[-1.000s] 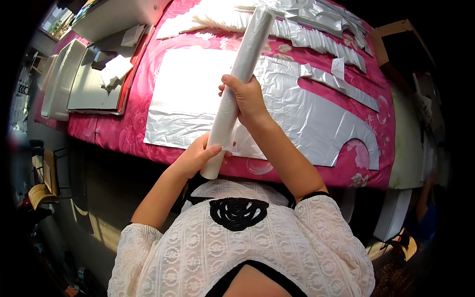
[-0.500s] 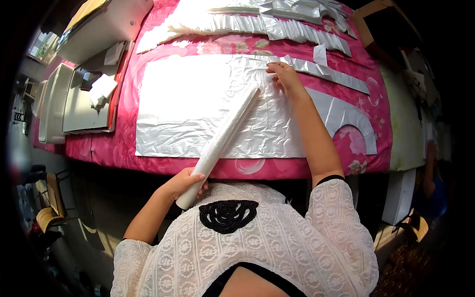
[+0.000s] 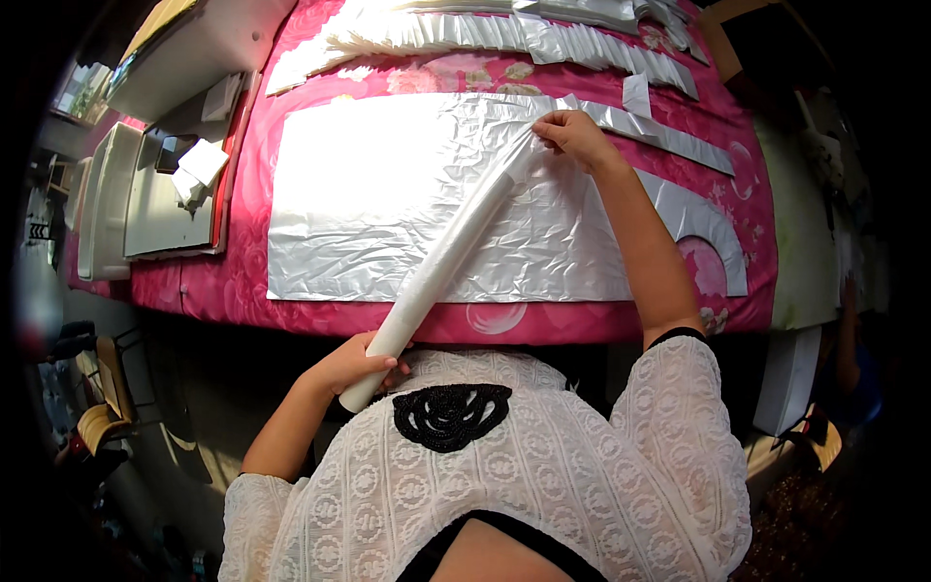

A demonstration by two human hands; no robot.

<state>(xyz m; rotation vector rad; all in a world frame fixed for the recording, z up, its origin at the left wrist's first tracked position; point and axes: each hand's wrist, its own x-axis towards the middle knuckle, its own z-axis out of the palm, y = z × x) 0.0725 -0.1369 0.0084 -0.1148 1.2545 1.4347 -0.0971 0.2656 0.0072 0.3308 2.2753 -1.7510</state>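
A long white roll point(image 3: 436, 262), seemingly thin plastic film, lies slantwise over a wrinkled, shiny white sheet point(image 3: 339, 213). My left hand point(image 3: 361, 367) is wrapped round the roll's near end, in front of my body. My right hand point(image 3: 574, 139) is closed in a pinch at the far end, over the sheet's back edge. From its fingertips a narrow, creased flap of thin film runs down to the roll. Beside my right forearm lies a flat white piece point(image 3: 679, 209) with a curved cut-out.
A pink floral cloth point(image 3: 465, 325) covers the table. Fanned rows of white folded sheets point(image 3: 427, 37) lie at the back, with a flat white strip point(image 3: 669, 144) before them. At left stand white bins point(image 3: 102, 204) and a tray with papers point(image 3: 201, 165); a cardboard box point(image 3: 747, 39) is at back right.
My right hand has moved slightly right and closed on the film at the roll's far end, drawing a narrow flap out from it. My left hand keeps its hold.
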